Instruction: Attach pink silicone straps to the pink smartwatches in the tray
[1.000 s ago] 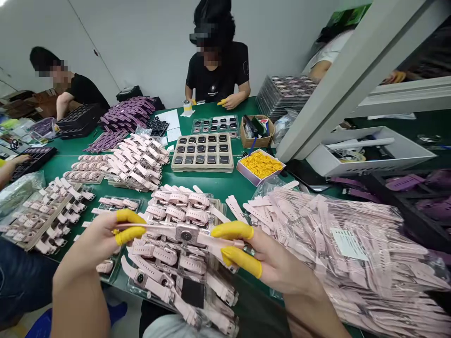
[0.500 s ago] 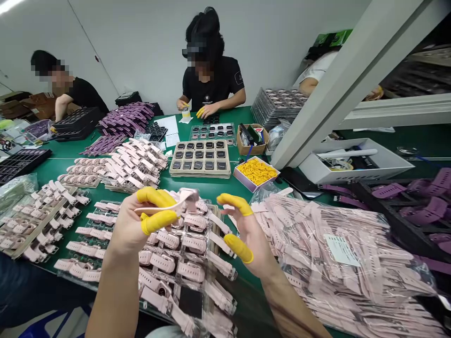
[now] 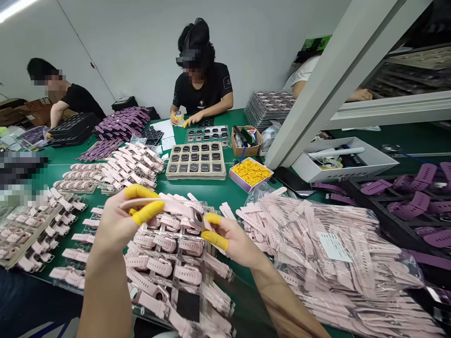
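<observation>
My left hand (image 3: pixel 121 218), in yellow finger cots, pinches the long pink strap of a smartwatch (image 3: pixel 196 218). The watch body is turned edge-on, with a dark round spot on its side. At its right end, my right hand (image 3: pixel 229 237) has thumb and finger, also in yellow cots, closed on the watch's other strap part, mostly hidden by the fingers. Below both hands lie trays of pink-strapped smartwatches (image 3: pixel 188 274) in clear plastic. To the right is a large clear bag of pink straps (image 3: pixel 317 253), with loose straps near its opening.
A box of yellow finger cots (image 3: pixel 251 172) and a tray of dark square watch faces (image 3: pixel 196 158) stand farther back. Purple watches (image 3: pixel 419 202) fill a black tray at right. A grey post (image 3: pixel 310 89) rises beside a white box (image 3: pixel 348 159). Co-workers (image 3: pixel 202 89) sit opposite.
My right hand has moved left and closed on the watch's right end; before, it was apart and open. The watch has tilted, showing its side. My view has shifted slightly.
</observation>
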Available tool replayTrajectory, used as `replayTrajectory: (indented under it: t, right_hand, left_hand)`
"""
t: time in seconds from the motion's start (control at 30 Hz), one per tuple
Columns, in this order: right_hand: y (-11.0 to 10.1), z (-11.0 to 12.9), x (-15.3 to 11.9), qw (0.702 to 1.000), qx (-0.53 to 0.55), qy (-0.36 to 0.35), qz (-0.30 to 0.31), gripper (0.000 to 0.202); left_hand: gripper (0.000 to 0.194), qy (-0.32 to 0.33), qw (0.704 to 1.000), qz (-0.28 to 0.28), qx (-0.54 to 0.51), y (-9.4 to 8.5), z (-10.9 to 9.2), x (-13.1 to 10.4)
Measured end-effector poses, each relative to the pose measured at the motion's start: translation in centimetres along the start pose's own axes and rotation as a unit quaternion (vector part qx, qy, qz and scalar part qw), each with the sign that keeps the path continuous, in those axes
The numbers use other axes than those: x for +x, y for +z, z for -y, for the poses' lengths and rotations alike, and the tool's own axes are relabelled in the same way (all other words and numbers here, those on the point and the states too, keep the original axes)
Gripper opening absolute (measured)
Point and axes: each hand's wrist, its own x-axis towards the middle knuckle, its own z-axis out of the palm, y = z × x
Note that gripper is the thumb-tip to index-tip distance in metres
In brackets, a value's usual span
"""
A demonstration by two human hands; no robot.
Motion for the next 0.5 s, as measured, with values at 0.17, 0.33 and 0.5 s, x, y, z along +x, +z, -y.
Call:
replayTrajectory:
  t: [0.17, 0.33, 0.5]
  right_hand:
    - [-0.3, 0.1, -0.8, 0.993, 0.046, -0.031, -0.103, 0.038]
    - [0.7, 0.9, -1.4, 0.979, 0.179, -0.082, -0.053, 0.030]
    - [0.8, 0.9, -0.5, 0.974, 0.109, -0.127, -0.153, 0.029]
  left_hand:
    - [0.023, 0.028, 0.992, -0.120, 0.001, -0.8, 3.1, 1.8]
    - [0.025, 0.059, 0.984, -0.166, 0.008, 2.5, 6.2, 2.0]
    - [0.025, 0.047, 0.997, -0.065, -0.007, 6.1, 7.7, 0.7]
